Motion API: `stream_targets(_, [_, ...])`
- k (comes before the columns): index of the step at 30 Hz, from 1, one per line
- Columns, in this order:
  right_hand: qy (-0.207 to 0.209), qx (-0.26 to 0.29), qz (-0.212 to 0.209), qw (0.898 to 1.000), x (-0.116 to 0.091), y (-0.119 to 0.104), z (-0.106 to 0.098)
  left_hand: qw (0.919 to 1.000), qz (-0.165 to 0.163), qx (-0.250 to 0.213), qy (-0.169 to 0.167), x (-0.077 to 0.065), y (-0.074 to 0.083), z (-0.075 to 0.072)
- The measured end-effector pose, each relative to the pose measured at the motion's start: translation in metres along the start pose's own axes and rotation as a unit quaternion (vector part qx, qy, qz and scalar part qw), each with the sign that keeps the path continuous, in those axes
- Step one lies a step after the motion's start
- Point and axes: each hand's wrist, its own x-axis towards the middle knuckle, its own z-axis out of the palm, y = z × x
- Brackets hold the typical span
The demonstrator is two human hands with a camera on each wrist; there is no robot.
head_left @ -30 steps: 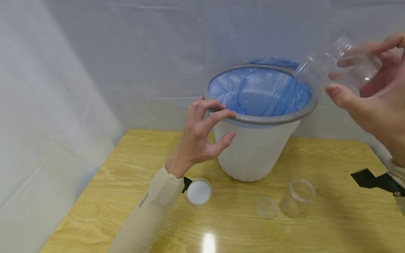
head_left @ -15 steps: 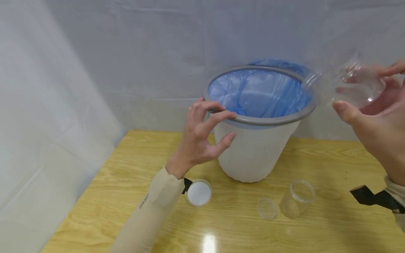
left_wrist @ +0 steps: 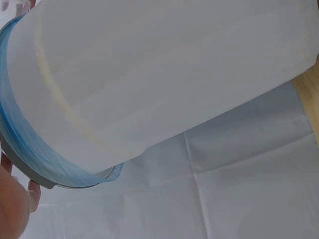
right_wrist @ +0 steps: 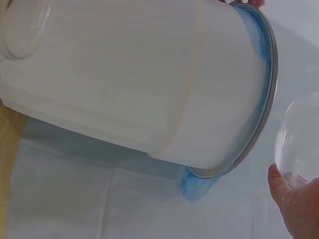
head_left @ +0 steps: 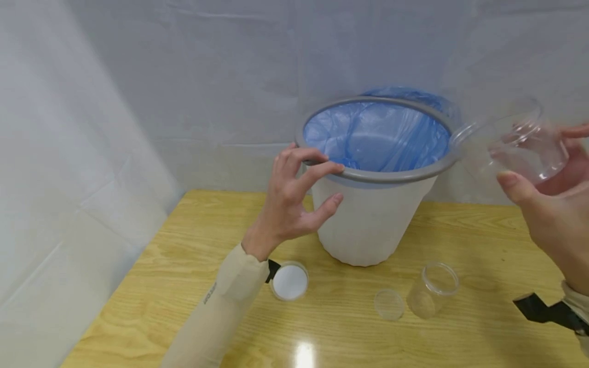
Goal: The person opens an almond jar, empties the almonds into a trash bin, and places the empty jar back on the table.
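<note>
My left hand (head_left: 294, 199) rests its bent fingertips on the grey rim of a white trash bin (head_left: 363, 220) lined with a blue bag (head_left: 382, 135). Its thumb stands apart from the bin wall. At the right my right hand (head_left: 554, 204) holds a clear plastic cup (head_left: 529, 145) between thumb and fingers, tilted beside the bin's right rim. In the right wrist view the cup (right_wrist: 299, 139) is a see-through rounded shape above the thumb; its exact form is hard to tell. The left wrist view shows part of that hand (left_wrist: 12, 204) beneath the rim.
On the wooden table (head_left: 322, 332) a clear jar (head_left: 425, 296) stands front right of the bin, beside a flat clear disc (head_left: 388, 304). A round piece with a white top (head_left: 290, 281) lies near my left sleeve. A pale sheet (head_left: 221, 102) hangs behind.
My right hand has moved down and a little to the right with the clear cup. The left hand has stayed on the rim, and the things on the table have not moved.
</note>
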Motion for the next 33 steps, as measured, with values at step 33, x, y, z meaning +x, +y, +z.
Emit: stream_targets(33, [-0.131, 0.171, -0.046, 0.975, -0.047, 0.035, -0.019, 1.0000, 0.005, 0.000, 0.002, -0.001, 0.000, 0.002])
